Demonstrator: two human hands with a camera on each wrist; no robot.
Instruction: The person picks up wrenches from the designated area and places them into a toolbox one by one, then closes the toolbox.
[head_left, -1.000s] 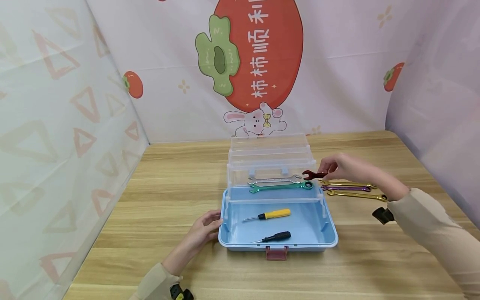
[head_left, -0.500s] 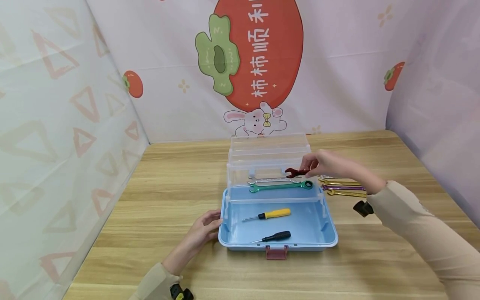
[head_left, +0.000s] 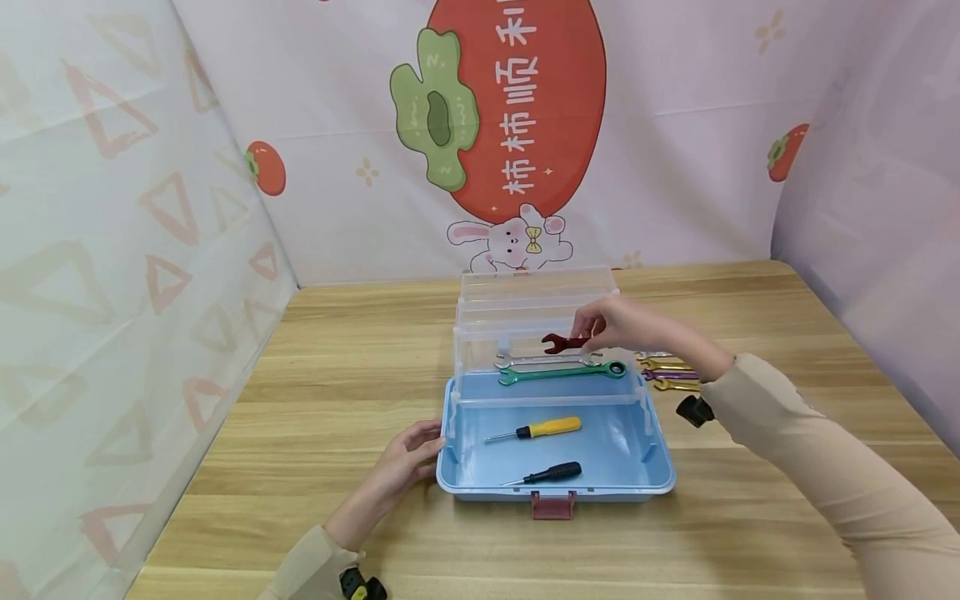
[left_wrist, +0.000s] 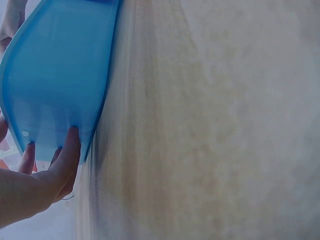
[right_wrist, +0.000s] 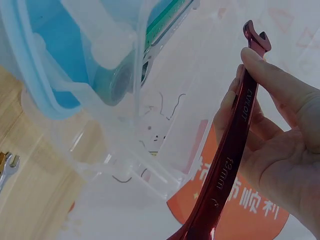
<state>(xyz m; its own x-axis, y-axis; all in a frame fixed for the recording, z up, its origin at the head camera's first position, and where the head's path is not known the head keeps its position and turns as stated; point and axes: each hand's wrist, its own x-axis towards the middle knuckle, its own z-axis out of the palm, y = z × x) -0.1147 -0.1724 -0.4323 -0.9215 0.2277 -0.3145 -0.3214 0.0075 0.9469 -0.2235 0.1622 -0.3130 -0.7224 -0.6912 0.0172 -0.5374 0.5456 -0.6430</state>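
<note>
My right hand (head_left: 618,323) pinches a dark red wrench (head_left: 564,342) over the clear upper tray (head_left: 551,402) of a blue toolbox (head_left: 495,497). In the right wrist view, thumb and fingertips grip the red wrench (right_wrist: 220,165) near one open jaw end; "13mm" is stamped on its shank. A silver wrench (head_left: 540,362) and a green wrench (head_left: 558,373) lie side by side in the tray. My left hand (head_left: 408,457) touches the toolbox's left side, and the left wrist view shows extended fingers against the blue wall (left_wrist: 55,75).
Inside the toolbox bottom lie a yellow-handled screwdriver (head_left: 555,427) and a black-handled screwdriver (head_left: 558,472). To its right, gold wrenches (head_left: 671,385) and a purple wrench (head_left: 671,375) lie on the wooden table (head_left: 337,358), partly behind my right forearm. Printed cloth hangs behind.
My right hand has carried the red wrench leftward, from above the tray's right end to over its middle. The left hand and toolbox have stayed put.
</note>
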